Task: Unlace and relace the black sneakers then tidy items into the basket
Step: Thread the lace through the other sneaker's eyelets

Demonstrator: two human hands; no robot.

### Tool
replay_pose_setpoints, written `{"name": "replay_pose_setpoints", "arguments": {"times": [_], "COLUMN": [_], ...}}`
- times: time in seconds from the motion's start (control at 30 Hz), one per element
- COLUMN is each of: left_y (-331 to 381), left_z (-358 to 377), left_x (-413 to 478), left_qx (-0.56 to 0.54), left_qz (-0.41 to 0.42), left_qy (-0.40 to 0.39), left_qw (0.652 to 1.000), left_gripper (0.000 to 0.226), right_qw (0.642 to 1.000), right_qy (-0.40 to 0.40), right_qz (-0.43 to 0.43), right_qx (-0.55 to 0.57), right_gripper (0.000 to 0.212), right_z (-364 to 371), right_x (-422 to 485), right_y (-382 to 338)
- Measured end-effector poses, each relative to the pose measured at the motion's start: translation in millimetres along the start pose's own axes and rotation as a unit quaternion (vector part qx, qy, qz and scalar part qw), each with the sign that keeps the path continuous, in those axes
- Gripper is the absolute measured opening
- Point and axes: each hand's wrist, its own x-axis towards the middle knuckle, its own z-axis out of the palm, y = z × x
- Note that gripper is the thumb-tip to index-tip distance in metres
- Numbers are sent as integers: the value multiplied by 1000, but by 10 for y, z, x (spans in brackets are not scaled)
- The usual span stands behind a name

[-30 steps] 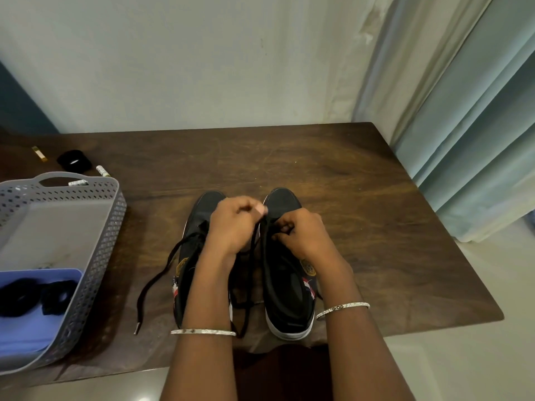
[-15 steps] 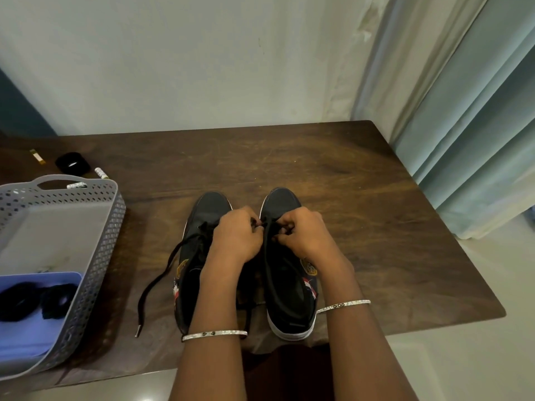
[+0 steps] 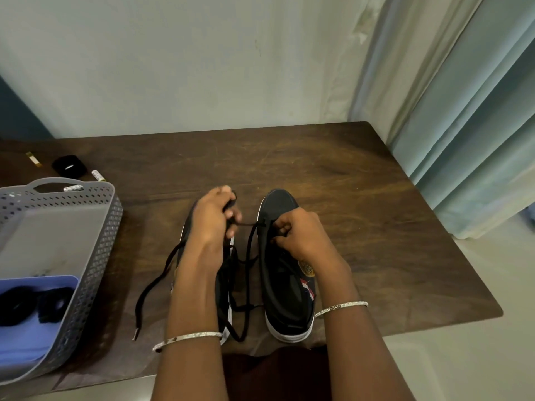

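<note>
Both black sneakers stand side by side on the counter [image 3: 347, 198], toes pointing away from the person, and the work is at the right sneaker [image 3: 285, 296]. The left hand [image 3: 212, 218] hovers just left of that sneaker's toe, above the left sneaker [image 3: 223, 293]. Its grip is closed in a pinch on the lace [image 3: 246, 224], which runs taut from the fingers across to the eyelets nearest the right sneaker's toe. The right hand [image 3: 298, 233] rests on top of the right sneaker just behind the toe, fingers curled tight at the eyelet flap. Its grip steadies the shoe, though I cannot tell whether a second run of lace also lies between those fingers. The step looks like drawing the lace through the toe-end eyelets; whether it is going out or back in is not clear. To do it well, the pull should follow the line of the eyelet sideways rather than lift, while the right hand keeps the flap pressed down so the sneaker does not skid. The lace should stay flat and untwisted, and clear of the slack cord lying just left of the right sneaker, which could snag. The basket [image 3: 95, 256] stands well to the left of the right sneaker, beyond its neighbour, and the sneakers are not yet in it.
</note>
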Motion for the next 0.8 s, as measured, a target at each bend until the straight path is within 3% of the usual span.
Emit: {"name": "replay_pose_setpoints", "arguments": {"times": [0.03, 0.13, 0.27, 0.37, 0.4, 0.43, 0.5, 0.53, 0.7, 0.8], "left_y": [-77, -258, -235, -200, -186, -174, -91, -43, 34, 8], "left_z": [20, 45, 84, 82, 81, 85, 96, 98, 96, 84], "left_x": [45, 56, -6, -9, -7, 4, -18, -36, -87, -61], "left_qx": [124, 406, 506, 571, 557, 496, 276, 181, 27, 32], "left_qz": [-7, -12, 21, 56, 67, 70, 40, 20, -42, -34], "left_qy": [17, -29, -30, -13, -19, -31, -56, -63, -22, 12], "left_qw": [992, 913, 862, 819, 827, 865, 959, 981, 999, 999], "left_gripper": [30, 22, 9, 12, 15, 19, 27, 28, 29, 25], "right_qw": [1000, 1000, 999, 999, 999, 999, 998, 998, 994, 993], "right_qy": [1, 4, 9, 12, 13, 13, 12, 13, 95, 120], "right_qz": [-1, -3, 2, 2, -1, -5, -15, -21, -40, 0], "right_qx": [-3, -16, -34, -35, -36, -41, -52, -55, -39, -8], "right_gripper": [24, 20, 14, 16, 17, 17, 17, 19, 29, 33], "right_z": [-1, 8, 1, -11, -14, -17, -16, -20, -73, -140], "right_x": [-3, -4, -14, -30, -34, -37, -35, -35, -54, -55], "right_y": [-8, -20, -31, -37, -43, -47, -63, -73, -102, 6]}}
